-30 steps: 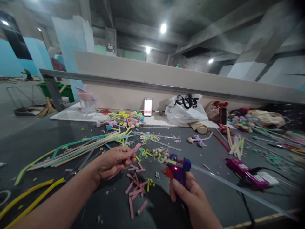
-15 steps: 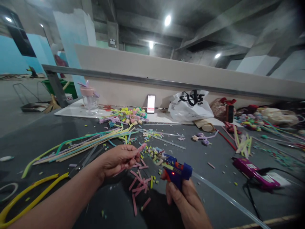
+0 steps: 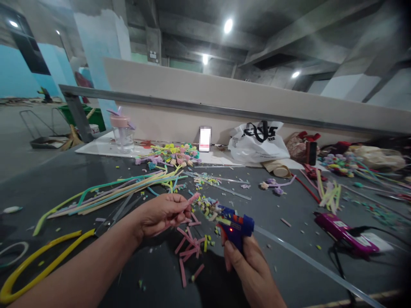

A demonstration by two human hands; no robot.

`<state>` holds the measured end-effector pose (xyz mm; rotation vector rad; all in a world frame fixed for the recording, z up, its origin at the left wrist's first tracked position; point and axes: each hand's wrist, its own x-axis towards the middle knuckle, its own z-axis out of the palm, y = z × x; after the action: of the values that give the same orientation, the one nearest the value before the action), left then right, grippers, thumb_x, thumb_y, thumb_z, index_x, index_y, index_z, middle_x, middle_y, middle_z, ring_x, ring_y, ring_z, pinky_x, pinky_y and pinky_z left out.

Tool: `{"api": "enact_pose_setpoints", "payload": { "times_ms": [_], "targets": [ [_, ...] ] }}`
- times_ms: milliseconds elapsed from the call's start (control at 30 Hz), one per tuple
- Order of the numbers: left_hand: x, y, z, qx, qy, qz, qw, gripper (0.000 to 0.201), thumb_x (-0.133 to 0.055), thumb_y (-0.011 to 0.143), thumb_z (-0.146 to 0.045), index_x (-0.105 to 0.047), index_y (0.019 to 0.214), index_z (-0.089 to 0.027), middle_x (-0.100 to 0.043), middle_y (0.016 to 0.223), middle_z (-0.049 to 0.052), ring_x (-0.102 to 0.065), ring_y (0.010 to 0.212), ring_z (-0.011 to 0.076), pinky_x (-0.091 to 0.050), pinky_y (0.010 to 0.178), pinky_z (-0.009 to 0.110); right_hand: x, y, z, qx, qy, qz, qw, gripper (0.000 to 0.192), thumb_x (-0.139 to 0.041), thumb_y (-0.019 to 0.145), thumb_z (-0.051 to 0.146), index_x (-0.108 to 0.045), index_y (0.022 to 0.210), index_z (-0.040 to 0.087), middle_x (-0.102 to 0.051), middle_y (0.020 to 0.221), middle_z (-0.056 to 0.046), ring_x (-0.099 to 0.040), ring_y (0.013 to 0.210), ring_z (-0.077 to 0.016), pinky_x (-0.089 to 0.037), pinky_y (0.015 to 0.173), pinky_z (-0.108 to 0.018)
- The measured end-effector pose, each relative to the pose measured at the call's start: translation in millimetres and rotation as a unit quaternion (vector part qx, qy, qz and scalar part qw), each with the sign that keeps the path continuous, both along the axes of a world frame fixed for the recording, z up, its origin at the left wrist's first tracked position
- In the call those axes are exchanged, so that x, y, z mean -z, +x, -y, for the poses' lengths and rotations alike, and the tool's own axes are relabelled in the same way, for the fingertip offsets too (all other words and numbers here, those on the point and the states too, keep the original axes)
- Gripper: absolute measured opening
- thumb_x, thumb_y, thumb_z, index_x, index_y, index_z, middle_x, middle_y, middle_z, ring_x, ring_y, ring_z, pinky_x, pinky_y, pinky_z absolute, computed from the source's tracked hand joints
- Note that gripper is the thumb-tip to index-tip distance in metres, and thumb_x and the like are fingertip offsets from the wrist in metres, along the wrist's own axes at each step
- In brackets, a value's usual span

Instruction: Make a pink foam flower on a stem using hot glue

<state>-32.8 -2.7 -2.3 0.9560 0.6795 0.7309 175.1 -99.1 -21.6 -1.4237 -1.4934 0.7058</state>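
The left hand (image 3: 162, 214) pinches a short pink strip (image 3: 193, 198) by one end, its free tip raised toward the middle of the frame. The right hand (image 3: 248, 265) is wrapped tight round the grip of a blue glue gun (image 3: 236, 226), red light on, nozzle aimed left at that strip and close to it, though I cannot tell whether they touch. Judging by the table (image 3: 64, 179), the work is partway: a heap of cut pink pieces (image 3: 189, 248) lies unglued just below the hands, while a cluster of finished little flowers (image 3: 171, 155) sits further back, centre-left. Long coloured stems (image 3: 118, 192) fan out on the left, and a clear glue stick (image 3: 308, 262) runs off lower right. A purple glue gun (image 3: 342, 233) and its black cable lie at the right; a white plastic bag (image 3: 258, 143) and a clear cup (image 3: 122, 133) stand against the back wall. Coloured scraps crowd the spot just beyond the nozzle.
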Motion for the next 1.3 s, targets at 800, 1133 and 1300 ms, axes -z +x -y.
{"api": "enact_pose_setpoints", "payload": {
  "times_ms": [800, 1133, 1300],
  "targets": [
    [1.9, -1.1, -2.0, 0.004, -0.017, -0.017, 1.000, 0.016, -0.067, 0.072, -0.022, -0.061, 0.065, -0.010, -0.054, 0.055, 0.000, -0.042, 0.043, 0.0016, -0.031, 0.043, 0.011, -8.7, -1.3, -2.8, 0.016, 0.006, -0.048, 0.999, 0.028, -0.053, 0.077, 0.047, -0.060, 0.076, 0.020, -0.047, 0.058, 0.001, -0.045, 0.054, -0.0148, -0.041, 0.052, -0.024],
    [1.2, -1.9, -3.4, 0.003, -0.011, -0.029, 1.000, 0.018, -0.068, 0.071, -0.025, -0.061, 0.064, -0.010, -0.053, 0.055, 0.000, -0.038, 0.040, 0.0016, -0.029, 0.038, 0.012, -12.6, 17.3, -4.6, -0.001, -0.054, -0.203, 0.978, 0.031, -0.054, 0.079, 0.045, -0.060, 0.091, 0.017, -0.051, 0.051, 0.003, -0.045, 0.048, -0.0112, -0.039, 0.051, -0.022],
    [2.4, -4.5, -5.6, -0.002, -0.015, -0.026, 1.000, 0.016, -0.068, 0.071, -0.023, -0.060, 0.066, -0.010, -0.056, 0.064, 0.002, -0.043, 0.044, 0.0022, -0.032, 0.041, 0.012, -11.4, 43.9, -10.8, 0.023, -0.202, -0.328, 0.923, 0.038, -0.056, 0.079, 0.046, -0.061, 0.099, 0.015, -0.065, 0.064, -0.004, -0.057, 0.054, -0.0118, -0.042, 0.044, -0.017]
  ]
}}
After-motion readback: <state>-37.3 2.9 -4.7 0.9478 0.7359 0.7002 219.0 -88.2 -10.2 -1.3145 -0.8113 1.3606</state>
